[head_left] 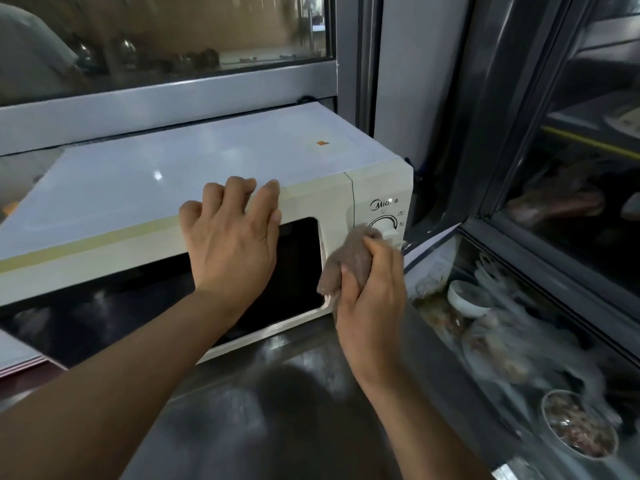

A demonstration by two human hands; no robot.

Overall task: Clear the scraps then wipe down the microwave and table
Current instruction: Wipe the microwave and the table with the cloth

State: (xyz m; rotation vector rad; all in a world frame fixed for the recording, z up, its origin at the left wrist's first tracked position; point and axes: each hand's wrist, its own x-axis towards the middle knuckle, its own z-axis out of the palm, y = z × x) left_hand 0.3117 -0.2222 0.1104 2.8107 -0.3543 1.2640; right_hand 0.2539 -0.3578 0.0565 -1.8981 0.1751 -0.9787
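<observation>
Our right hand (372,299) grips the cloth (349,261) against the microwave (214,171) panel; left hand (230,237) lies spread over its top edge.

A cream microwave (194,188) stands door shut on the steel table (294,393); a bunched brown cloth (349,261) presses against the microwave's control panel

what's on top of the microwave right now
The left hand rests its fingers on the front edge of the microwave, and a small orange sticker sits near the back right. Whatever lies under the fingers is hidden.
</observation>
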